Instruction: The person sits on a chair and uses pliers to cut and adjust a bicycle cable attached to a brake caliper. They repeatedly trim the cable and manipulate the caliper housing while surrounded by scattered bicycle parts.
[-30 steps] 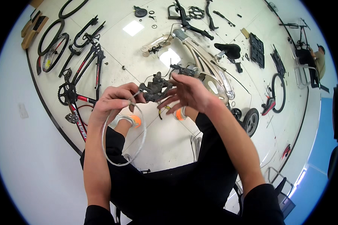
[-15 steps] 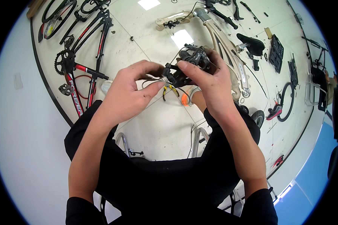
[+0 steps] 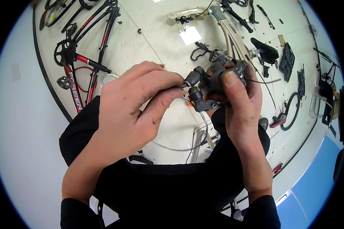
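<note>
My right hand (image 3: 244,107) grips a dark metal bicycle component (image 3: 214,84), likely a brake caliper, with the thumb across its top. At its left side my left hand (image 3: 135,105) pinches something thin, apparently a cable end, beside a black cylindrical fitting (image 3: 193,78); the fingertips partly hide it. A thin cable (image 3: 181,150) hangs in a loop below the component. Both hands are raised over my black-clad lap.
A black and red bicycle frame (image 3: 84,61) lies at the left, a cream frame (image 3: 227,34) beyond my hands, and a saddle (image 3: 266,52), tool case (image 3: 287,59) and shoe (image 3: 278,119) at the right. A seated person (image 3: 328,99) is at the far right.
The component has come closer and lower, now held in my right hand, which was open earlier. My left hand has moved from holding the cable coil to pinching at the component's left side.
</note>
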`<state>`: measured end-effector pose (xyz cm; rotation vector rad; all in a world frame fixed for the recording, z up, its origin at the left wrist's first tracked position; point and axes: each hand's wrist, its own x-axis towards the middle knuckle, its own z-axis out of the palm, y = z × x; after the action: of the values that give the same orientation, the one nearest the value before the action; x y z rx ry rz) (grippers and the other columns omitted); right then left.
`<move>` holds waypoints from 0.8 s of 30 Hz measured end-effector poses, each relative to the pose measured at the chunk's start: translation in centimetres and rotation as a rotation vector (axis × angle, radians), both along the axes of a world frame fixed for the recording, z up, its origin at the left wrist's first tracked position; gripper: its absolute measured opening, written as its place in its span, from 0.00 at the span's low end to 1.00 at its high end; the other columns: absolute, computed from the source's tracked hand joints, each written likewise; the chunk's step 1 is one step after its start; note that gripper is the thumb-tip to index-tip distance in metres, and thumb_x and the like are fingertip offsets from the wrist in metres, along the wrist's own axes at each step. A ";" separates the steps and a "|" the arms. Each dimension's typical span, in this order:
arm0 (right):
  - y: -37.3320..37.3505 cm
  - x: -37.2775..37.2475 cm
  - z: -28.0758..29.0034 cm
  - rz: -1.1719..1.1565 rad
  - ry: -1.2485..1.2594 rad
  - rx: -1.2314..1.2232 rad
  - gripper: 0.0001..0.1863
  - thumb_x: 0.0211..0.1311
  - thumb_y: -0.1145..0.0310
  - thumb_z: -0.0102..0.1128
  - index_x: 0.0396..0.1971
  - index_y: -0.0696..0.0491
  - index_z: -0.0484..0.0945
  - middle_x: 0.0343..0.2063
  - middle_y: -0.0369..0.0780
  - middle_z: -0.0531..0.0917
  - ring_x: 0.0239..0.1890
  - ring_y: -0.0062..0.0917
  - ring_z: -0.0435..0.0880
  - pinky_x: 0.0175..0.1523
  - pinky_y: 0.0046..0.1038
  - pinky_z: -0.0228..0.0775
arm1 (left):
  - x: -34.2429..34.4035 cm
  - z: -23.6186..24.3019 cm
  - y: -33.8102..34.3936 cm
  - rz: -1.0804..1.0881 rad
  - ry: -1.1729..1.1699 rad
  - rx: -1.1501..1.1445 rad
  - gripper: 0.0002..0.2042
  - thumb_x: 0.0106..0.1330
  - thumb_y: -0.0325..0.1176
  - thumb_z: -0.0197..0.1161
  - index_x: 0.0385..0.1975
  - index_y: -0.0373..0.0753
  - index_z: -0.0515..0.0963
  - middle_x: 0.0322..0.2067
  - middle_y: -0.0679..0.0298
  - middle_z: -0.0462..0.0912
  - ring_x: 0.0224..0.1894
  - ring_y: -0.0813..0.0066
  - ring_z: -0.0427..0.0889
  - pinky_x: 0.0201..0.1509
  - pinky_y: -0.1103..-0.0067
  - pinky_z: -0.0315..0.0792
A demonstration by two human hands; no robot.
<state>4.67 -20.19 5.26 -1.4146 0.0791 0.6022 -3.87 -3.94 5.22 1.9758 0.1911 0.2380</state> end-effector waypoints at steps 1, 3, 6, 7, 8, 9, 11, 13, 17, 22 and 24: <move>0.0 -0.1 0.0 0.008 0.015 -0.010 0.25 0.52 0.65 0.70 0.43 0.59 0.67 0.26 0.36 0.78 0.22 0.14 0.75 0.26 0.16 0.68 | -0.1 0.1 0.1 -0.012 0.020 -0.016 0.05 0.53 0.18 0.62 0.30 0.29 0.76 0.28 0.57 0.79 0.33 0.66 0.79 0.52 0.68 0.73; 0.0 -0.1 0.1 0.023 0.042 -0.029 0.24 0.53 0.63 0.70 0.43 0.58 0.67 0.26 0.35 0.77 0.20 0.13 0.73 0.23 0.16 0.65 | -0.2 0.1 0.4 -0.049 0.025 -0.016 0.05 0.53 0.19 0.62 0.30 0.29 0.76 0.27 0.57 0.79 0.31 0.66 0.78 0.52 0.67 0.72; -0.2 0.1 0.3 0.107 0.051 -0.106 0.19 0.55 0.59 0.67 0.37 0.57 0.72 0.23 0.33 0.77 0.19 0.12 0.72 0.21 0.15 0.64 | -0.1 -0.7 1.2 -0.141 -0.084 0.103 0.05 0.54 0.21 0.63 0.30 0.29 0.76 0.25 0.58 0.78 0.29 0.66 0.78 0.51 0.66 0.72; -0.2 0.1 0.3 0.135 0.054 -0.131 0.19 0.56 0.58 0.66 0.35 0.57 0.73 0.22 0.33 0.77 0.19 0.12 0.72 0.21 0.15 0.63 | -0.1 -0.6 1.4 -0.161 -0.064 0.107 0.05 0.54 0.22 0.63 0.29 0.29 0.76 0.25 0.58 0.78 0.29 0.65 0.78 0.51 0.66 0.72; -0.2 0.1 0.3 0.135 0.048 -0.147 0.19 0.56 0.56 0.65 0.33 0.57 0.74 0.22 0.33 0.77 0.19 0.12 0.72 0.21 0.15 0.63 | -0.1 -0.4 1.6 -0.181 -0.044 0.111 0.05 0.54 0.22 0.63 0.29 0.29 0.76 0.24 0.58 0.78 0.29 0.65 0.78 0.51 0.66 0.72; -0.2 0.1 0.1 0.139 0.043 -0.162 0.19 0.57 0.54 0.64 0.32 0.57 0.74 0.21 0.33 0.77 0.19 0.12 0.72 0.21 0.15 0.63 | -0.2 -0.4 1.7 -0.198 -0.022 0.115 0.05 0.54 0.23 0.63 0.29 0.29 0.76 0.24 0.58 0.78 0.29 0.65 0.78 0.51 0.66 0.72; -0.3 0.3 0.2 0.193 0.082 -0.197 0.21 0.57 0.51 0.62 0.29 0.57 0.75 0.21 0.34 0.78 0.18 0.13 0.72 0.21 0.16 0.62 | -0.3 -0.3 1.6 -0.211 0.010 0.026 0.05 0.54 0.23 0.63 0.28 0.29 0.76 0.24 0.58 0.78 0.29 0.65 0.78 0.51 0.66 0.73; -0.7 0.8 0.6 0.294 0.174 -0.232 0.23 0.57 0.49 0.61 0.27 0.58 0.75 0.20 0.34 0.78 0.17 0.13 0.72 0.20 0.16 0.62 | -0.5 -0.4 1.6 -0.227 0.029 -0.029 0.06 0.54 0.24 0.64 0.28 0.29 0.77 0.24 0.58 0.78 0.29 0.65 0.79 0.50 0.66 0.73; -1.0 1.8 0.2 0.445 0.325 -0.259 0.24 0.57 0.47 0.58 0.22 0.56 0.76 0.14 0.36 0.76 0.14 0.16 0.72 0.17 0.18 0.61 | -0.3 -0.4 1.8 -0.293 0.022 -0.045 0.06 0.53 0.24 0.65 0.28 0.29 0.77 0.23 0.59 0.79 0.29 0.65 0.79 0.45 0.69 0.74; -1.0 2.2 -0.3 0.536 0.485 -0.238 0.24 0.57 0.46 0.56 0.19 0.54 0.75 0.11 0.36 0.74 0.10 0.18 0.71 0.14 0.18 0.59 | -0.3 0.1 2.0 -0.354 0.039 -0.104 0.07 0.51 0.25 0.67 0.27 0.30 0.78 0.23 0.58 0.79 0.28 0.67 0.79 0.35 0.77 0.74; -0.9 2.3 -0.4 0.560 0.528 -0.239 0.24 0.57 0.45 0.56 0.18 0.54 0.74 0.11 0.36 0.74 0.10 0.18 0.71 0.14 0.19 0.59 | -0.3 0.5 2.1 -0.364 0.098 -0.111 0.07 0.50 0.25 0.67 0.27 0.29 0.78 0.22 0.57 0.79 0.27 0.68 0.79 0.31 0.80 0.72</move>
<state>6.95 -21.11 4.87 -1.4766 0.1808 1.4644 -4.19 -1.83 5.74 1.8742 -0.0918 -0.1036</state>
